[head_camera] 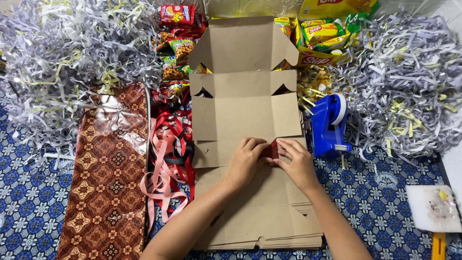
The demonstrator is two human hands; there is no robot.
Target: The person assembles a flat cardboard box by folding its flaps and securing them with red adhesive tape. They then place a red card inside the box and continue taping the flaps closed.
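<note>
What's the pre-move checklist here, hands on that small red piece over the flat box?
1. Left hand on the small red piece: ok, fingers touch it.
2. Right hand on the same piece: ok.
3. Flat cardboard box lying open, flaps spread: ok.
4. Blue tape dispenser beside the box, right hand's side: ok.
5. Ribbons apart from the hands: ok, left of the box.
6. What the red piece is: cannot tell, mostly hidden by fingers.

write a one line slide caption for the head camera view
Both hands, left hand and right hand, pinch a small red piece over flat cardboard boxes, beside ribbons and a blue tape dispenser.
</note>
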